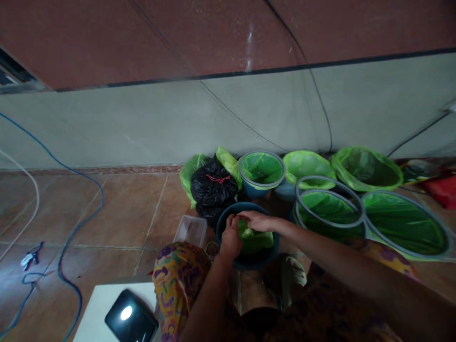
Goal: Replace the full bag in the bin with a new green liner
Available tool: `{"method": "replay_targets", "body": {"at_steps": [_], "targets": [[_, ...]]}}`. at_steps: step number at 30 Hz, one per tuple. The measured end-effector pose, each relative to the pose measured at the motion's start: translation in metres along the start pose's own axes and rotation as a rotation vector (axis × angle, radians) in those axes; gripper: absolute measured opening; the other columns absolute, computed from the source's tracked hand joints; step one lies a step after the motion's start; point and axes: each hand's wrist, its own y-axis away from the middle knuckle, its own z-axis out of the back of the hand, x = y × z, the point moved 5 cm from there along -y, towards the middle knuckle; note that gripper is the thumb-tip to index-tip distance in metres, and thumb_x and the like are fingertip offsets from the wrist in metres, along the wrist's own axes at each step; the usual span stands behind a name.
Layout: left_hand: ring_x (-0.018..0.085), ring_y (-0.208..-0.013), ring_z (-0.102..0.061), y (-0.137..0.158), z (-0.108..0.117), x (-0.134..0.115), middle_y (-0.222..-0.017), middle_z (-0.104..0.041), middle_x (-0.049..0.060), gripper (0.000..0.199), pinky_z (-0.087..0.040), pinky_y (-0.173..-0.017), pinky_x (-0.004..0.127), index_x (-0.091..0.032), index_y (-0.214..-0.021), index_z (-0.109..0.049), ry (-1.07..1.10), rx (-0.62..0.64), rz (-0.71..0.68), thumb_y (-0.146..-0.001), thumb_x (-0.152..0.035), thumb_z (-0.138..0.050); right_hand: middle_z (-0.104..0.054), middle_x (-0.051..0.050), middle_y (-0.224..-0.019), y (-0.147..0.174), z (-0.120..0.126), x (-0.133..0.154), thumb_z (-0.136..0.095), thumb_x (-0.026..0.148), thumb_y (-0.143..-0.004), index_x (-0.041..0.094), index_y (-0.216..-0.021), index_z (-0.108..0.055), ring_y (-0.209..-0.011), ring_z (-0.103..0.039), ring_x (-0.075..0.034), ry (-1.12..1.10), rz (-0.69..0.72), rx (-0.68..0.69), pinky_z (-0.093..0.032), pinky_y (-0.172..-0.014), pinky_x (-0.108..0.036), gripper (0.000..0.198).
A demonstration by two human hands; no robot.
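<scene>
A dark blue trash bin (223,223) stands on the floor between my knees. Above its opening, my left hand (231,236) and my right hand (257,221) are close together, fingers closed on a crumpled green plastic bag (256,241). Part of the bag hangs down inside the bin. My fingertips partly overlap, so the exact grip is hard to see. Just behind the bin sits a tied black garbage bag (213,187) with a red tie. Left of the bin lies a clear plastic box (190,231).
Green-lined bins stand along the wall, one (261,164) with a grey rim. A loose grey ring (329,177) rests over a lined bin at right, beside another wide lined bin (404,194). At lower left are a white stool (89,313), a black device (131,317) and a blue cable (73,237).
</scene>
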Motion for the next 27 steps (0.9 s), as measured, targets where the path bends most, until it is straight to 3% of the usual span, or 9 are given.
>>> {"method": "replay_targets", "body": {"at_steps": [2,5,9,12,16,19,21,24,27], "targets": [[0.025,-0.134,-0.047,-0.002,0.009,-0.007,-0.149,-0.041,0.015,0.063,-0.037,-0.113,0.037,-0.019,-0.13,-0.05,-0.022,0.004,-0.054,-0.071,0.001,-0.054,-0.07,-0.01,-0.117,0.011,-0.003,0.003,-0.058,0.002,-0.065,0.015,-0.124,-0.061,-0.104,-0.065,-0.021,0.027,0.019,0.117,-0.05,-0.091,-0.032,0.06],[0.025,-0.13,-0.051,-0.011,0.025,-0.018,-0.145,-0.047,0.016,0.047,-0.039,-0.111,0.038,-0.016,-0.115,-0.058,-0.061,0.029,-0.136,-0.071,0.001,-0.052,-0.067,-0.011,-0.118,0.029,-0.002,0.012,-0.066,0.009,-0.064,0.014,-0.133,-0.052,-0.102,-0.065,-0.023,0.016,-0.014,0.145,-0.051,-0.085,-0.031,0.07],[0.023,-0.12,-0.058,-0.024,0.047,-0.037,-0.134,-0.059,0.011,0.025,-0.041,-0.109,0.035,-0.019,-0.086,-0.066,-0.08,0.075,-0.276,-0.075,-0.003,-0.05,-0.066,-0.013,-0.117,0.049,0.0,0.036,-0.079,0.03,-0.063,0.013,-0.131,-0.051,-0.102,-0.064,-0.027,0.087,0.009,0.055,-0.049,-0.085,-0.033,0.076],[0.024,-0.119,-0.057,-0.029,0.06,-0.053,-0.129,-0.063,0.007,0.02,-0.038,-0.111,0.039,-0.021,-0.075,-0.069,-0.19,0.13,-0.394,-0.075,-0.007,-0.053,-0.071,-0.014,-0.104,0.056,0.001,0.04,-0.073,0.027,-0.072,0.011,-0.126,-0.056,-0.096,-0.067,-0.028,0.216,-0.054,-0.05,-0.048,-0.08,-0.033,0.059],[0.029,-0.129,-0.047,-0.029,0.071,-0.054,-0.143,-0.054,0.004,0.021,-0.028,-0.115,0.048,-0.021,-0.071,-0.073,-0.435,0.147,-0.441,-0.074,-0.008,-0.056,-0.072,-0.014,-0.106,0.056,0.003,0.019,-0.062,0.022,-0.08,0.012,-0.122,-0.062,-0.101,-0.067,-0.029,0.309,-0.163,-0.068,-0.047,-0.083,-0.032,0.043],[0.024,-0.124,-0.051,-0.029,0.071,-0.042,-0.145,-0.05,0.004,0.029,-0.037,-0.111,0.041,-0.021,-0.075,-0.076,-0.43,0.157,-0.414,-0.078,-0.007,-0.051,-0.068,-0.015,-0.121,0.053,0.004,0.006,-0.06,0.026,-0.083,0.012,-0.126,-0.061,-0.111,-0.064,-0.028,0.275,-0.164,-0.077,-0.046,-0.093,-0.034,0.045],[0.02,-0.116,-0.057,-0.03,0.067,-0.037,-0.138,-0.054,0.006,0.034,-0.043,-0.105,0.035,-0.022,-0.079,-0.077,-0.366,0.179,-0.391,-0.082,-0.008,-0.046,-0.066,-0.015,-0.123,0.049,0.002,0.007,-0.061,0.031,-0.083,0.012,-0.126,-0.061,-0.111,-0.063,-0.028,0.234,-0.138,-0.092,-0.046,-0.093,-0.033,0.047],[0.018,-0.104,-0.062,-0.034,0.059,-0.041,-0.115,-0.064,0.007,0.035,-0.048,-0.097,0.031,-0.022,-0.083,-0.077,-0.285,0.212,-0.392,-0.086,-0.011,-0.043,-0.071,-0.014,-0.109,0.041,-0.006,0.018,-0.063,0.037,-0.082,0.012,-0.114,-0.066,-0.099,-0.066,-0.028,0.203,-0.108,-0.07,-0.047,-0.082,-0.031,0.041],[0.016,-0.092,-0.063,-0.038,0.057,-0.05,-0.096,-0.067,0.006,0.033,-0.049,-0.092,0.029,-0.02,-0.081,-0.074,-0.24,0.218,-0.406,-0.081,-0.007,-0.044,-0.073,-0.012,-0.097,0.033,-0.012,0.02,-0.059,0.03,-0.083,0.012,-0.099,-0.071,-0.088,-0.067,-0.026,0.199,-0.182,-0.089,-0.045,-0.071,-0.029,0.027]]}}
